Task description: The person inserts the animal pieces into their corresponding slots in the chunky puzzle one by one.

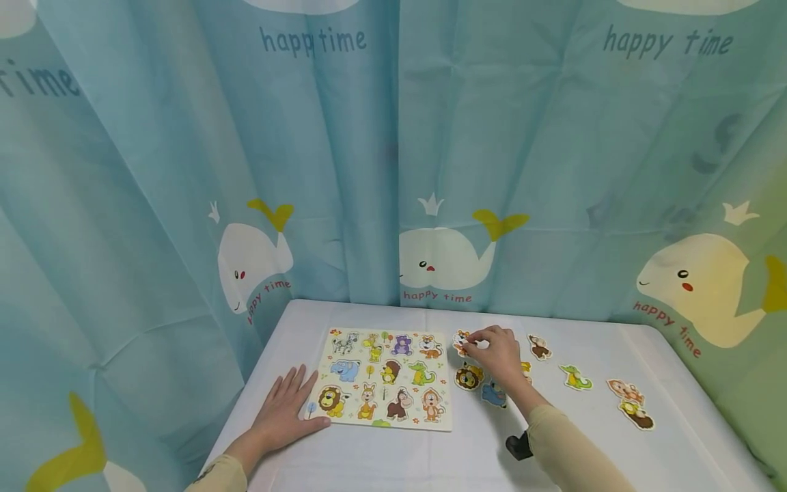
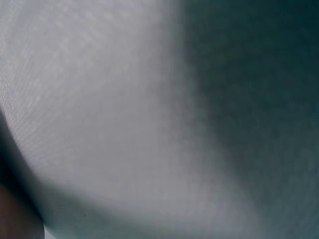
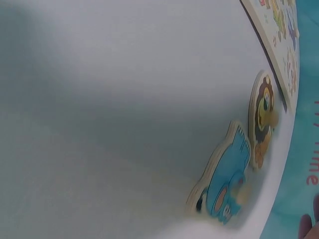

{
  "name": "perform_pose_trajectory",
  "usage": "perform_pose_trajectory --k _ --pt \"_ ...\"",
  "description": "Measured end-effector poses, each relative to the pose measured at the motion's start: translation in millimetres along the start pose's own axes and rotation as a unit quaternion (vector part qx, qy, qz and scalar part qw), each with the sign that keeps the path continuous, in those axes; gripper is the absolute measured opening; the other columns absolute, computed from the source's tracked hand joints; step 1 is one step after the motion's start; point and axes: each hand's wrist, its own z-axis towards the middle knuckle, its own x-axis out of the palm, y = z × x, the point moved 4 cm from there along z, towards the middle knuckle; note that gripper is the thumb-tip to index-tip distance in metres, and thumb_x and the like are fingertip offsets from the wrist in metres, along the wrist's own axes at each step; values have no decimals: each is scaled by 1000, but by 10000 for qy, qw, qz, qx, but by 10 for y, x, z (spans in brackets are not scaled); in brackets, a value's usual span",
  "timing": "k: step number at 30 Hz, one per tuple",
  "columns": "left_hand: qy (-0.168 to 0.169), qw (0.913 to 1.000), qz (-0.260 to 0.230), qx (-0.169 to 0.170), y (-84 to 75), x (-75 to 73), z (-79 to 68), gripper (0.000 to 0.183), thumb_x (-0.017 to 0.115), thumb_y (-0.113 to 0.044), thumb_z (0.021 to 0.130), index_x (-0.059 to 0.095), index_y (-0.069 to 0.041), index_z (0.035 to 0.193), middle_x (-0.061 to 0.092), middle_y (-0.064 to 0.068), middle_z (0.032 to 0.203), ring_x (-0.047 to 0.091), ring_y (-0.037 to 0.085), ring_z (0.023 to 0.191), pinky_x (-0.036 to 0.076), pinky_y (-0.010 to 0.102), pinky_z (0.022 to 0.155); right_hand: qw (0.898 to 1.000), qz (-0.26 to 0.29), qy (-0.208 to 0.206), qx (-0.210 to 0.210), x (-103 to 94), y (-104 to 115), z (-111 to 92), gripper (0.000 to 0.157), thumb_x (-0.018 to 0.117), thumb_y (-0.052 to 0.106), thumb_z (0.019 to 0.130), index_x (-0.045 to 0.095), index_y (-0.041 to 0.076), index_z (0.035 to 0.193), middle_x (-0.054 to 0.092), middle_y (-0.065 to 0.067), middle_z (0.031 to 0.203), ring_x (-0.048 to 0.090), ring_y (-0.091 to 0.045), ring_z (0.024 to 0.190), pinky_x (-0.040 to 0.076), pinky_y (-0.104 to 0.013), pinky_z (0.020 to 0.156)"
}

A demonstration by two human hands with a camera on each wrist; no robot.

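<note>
A wooden animal puzzle board (image 1: 381,424) lies flat on the white table. My left hand (image 1: 279,410) rests palm down with fingers spread, its thumb at the board's lower left corner; the left wrist view shows mostly blurred cloth. Beyond the board's upper right corner, my right hand (image 1: 499,354) pinches a tiger puzzle piece (image 1: 458,345), partly covered by the fingertips. Just below it lie a lion piece (image 1: 468,377) and a blue elephant piece (image 1: 494,395). Both the elephant piece (image 3: 227,172) and lion piece (image 3: 261,117) show knobs in the right wrist view.
Right of my right hand lie a gorilla piece (image 1: 539,346), a crocodile piece (image 1: 575,377), a monkey piece (image 1: 626,391) and a hedgehog piece (image 1: 636,414). Another piece (image 1: 526,372) is half hidden behind the wrist. A blue whale-print curtain (image 1: 344,260) hangs behind the table.
</note>
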Motion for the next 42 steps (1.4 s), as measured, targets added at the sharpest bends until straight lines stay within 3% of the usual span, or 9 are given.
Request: perform_pose_trajectory --k 20,33,42 --pt "-244 9994 -160 180 33 44 19 110 67 -75 80 33 -7 160 19 23 167 10 42 155 1 59 124 9996 -208 94 -177 387 255 162 15 79 32 88 80 17 91 64 -3 103 50 -31 109 40 -55 92" --pt "1 10000 36 26 23 25 19 110 64 -76 82 29 -10 162 15 20 169 6 41 155 1 59 125 9986 -472 186 -137 592 346 183 13 80 30 86 80 18 89 66 -5 103 51 -30 106 43 -53 90" --pt "-17 10000 40 20 47 50 36 110 63 -77 82 29 -11 162 16 20 169 5 40 156 0 58 125 9979 -592 159 -220 690 360 174 13 82 32 85 79 20 86 65 -3 99 52 -29 103 44 -52 87"
